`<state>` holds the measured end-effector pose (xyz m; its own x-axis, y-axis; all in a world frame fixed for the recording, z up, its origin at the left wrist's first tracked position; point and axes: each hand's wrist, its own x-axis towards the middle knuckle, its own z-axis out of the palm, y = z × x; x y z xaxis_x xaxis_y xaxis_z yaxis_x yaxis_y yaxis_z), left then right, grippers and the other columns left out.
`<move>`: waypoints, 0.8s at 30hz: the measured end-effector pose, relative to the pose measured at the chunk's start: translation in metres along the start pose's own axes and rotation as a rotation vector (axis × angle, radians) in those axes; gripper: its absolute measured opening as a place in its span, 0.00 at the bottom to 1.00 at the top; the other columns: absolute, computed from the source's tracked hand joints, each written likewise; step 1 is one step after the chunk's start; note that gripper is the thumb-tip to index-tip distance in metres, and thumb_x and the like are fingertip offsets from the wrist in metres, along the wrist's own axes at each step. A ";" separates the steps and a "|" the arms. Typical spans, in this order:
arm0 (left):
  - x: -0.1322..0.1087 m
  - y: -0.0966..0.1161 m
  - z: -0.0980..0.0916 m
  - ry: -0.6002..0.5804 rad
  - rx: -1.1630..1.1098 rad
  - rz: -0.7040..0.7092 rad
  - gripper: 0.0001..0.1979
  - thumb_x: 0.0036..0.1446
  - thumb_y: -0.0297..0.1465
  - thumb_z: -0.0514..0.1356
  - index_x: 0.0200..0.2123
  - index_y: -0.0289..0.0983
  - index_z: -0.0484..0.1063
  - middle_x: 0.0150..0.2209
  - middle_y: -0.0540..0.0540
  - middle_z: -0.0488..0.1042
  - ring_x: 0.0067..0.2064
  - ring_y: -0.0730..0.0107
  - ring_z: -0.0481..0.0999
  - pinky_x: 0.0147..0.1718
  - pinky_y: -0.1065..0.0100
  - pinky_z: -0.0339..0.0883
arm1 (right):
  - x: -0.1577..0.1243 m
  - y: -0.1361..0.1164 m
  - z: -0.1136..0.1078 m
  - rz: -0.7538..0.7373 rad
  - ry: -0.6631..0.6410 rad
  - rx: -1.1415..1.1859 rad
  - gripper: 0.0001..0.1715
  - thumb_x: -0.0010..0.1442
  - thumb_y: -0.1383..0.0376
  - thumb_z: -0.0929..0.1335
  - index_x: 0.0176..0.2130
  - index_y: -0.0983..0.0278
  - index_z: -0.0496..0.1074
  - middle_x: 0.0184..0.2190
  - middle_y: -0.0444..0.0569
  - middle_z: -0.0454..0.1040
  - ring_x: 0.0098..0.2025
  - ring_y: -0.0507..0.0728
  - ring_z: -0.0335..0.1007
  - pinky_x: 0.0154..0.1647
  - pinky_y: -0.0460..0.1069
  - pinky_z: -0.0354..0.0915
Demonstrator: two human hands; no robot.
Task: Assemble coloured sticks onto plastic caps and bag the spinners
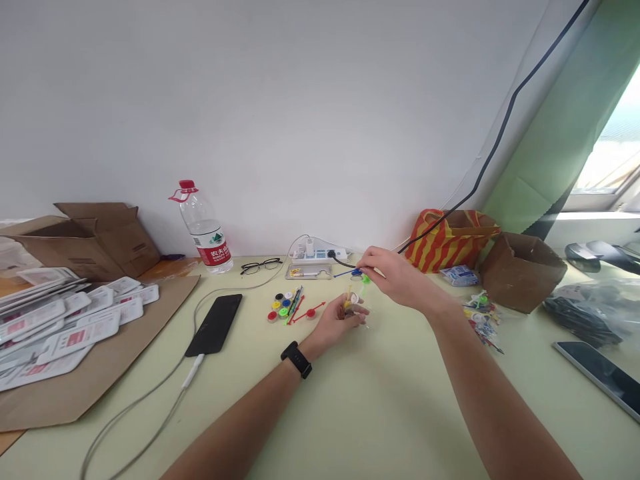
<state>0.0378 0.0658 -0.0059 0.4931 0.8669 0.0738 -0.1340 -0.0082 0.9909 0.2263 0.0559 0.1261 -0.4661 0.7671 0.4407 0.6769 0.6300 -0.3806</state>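
Note:
My left hand (340, 318) rests low over the table with its fingers curled round small white and yellow plastic pieces (354, 298). Just beyond it, my right hand (387, 272) reaches down, thumb and fingertips pressed together. By those fingertips are a blue plastic stick (343, 273) with a round blue part and a bright green piece (366, 280); which of them is pinched I cannot tell. Left of my hands lie several coloured round discs (284, 312), thin sticks (297, 301) and a red arrow-ended stick (310, 313) with a red disc on it.
At the back stand a power strip (320, 252), a shallow clear case (309, 271), glasses (261, 266) and a water bottle (213, 240). A phone (214, 325) with a cable lies left. More plastic pieces (483, 323) lie right, near a brown box (523, 272) and a striped bag (450, 243).

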 end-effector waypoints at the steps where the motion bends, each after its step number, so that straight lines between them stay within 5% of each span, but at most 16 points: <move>1: 0.000 0.000 0.000 0.000 0.005 -0.001 0.18 0.54 0.36 0.72 0.44 0.37 0.71 0.46 0.39 0.80 0.41 0.64 0.80 0.45 0.61 0.73 | 0.000 0.000 0.000 -0.006 0.000 0.005 0.15 0.71 0.70 0.61 0.41 0.61 0.77 0.42 0.50 0.75 0.41 0.57 0.72 0.42 0.51 0.65; 14: 0.001 0.001 0.002 0.037 -0.002 0.068 0.15 0.53 0.33 0.72 0.40 0.38 0.72 0.43 0.41 0.80 0.51 0.55 0.79 0.47 0.60 0.72 | -0.003 -0.004 -0.006 0.031 0.007 0.045 0.14 0.70 0.67 0.63 0.43 0.60 0.78 0.41 0.48 0.80 0.42 0.58 0.74 0.42 0.52 0.66; 19: 0.001 -0.002 -0.001 0.117 0.033 0.116 0.14 0.55 0.33 0.70 0.42 0.38 0.72 0.48 0.40 0.80 0.49 0.59 0.79 0.47 0.61 0.71 | -0.002 -0.005 -0.009 -0.041 0.082 0.065 0.13 0.69 0.67 0.63 0.42 0.60 0.78 0.41 0.49 0.79 0.42 0.57 0.73 0.42 0.52 0.66; 24: 0.003 -0.004 -0.002 0.188 0.014 0.113 0.24 0.55 0.38 0.71 0.53 0.41 0.70 0.53 0.40 0.78 0.48 0.63 0.79 0.45 0.65 0.71 | -0.001 -0.007 -0.011 -0.030 0.265 0.075 0.13 0.70 0.65 0.64 0.44 0.60 0.79 0.37 0.50 0.77 0.35 0.56 0.71 0.32 0.50 0.64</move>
<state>0.0385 0.0693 -0.0096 0.3064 0.9377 0.1635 -0.1665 -0.1163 0.9792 0.2282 0.0498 0.1376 -0.3138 0.6957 0.6461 0.6162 0.6670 -0.4189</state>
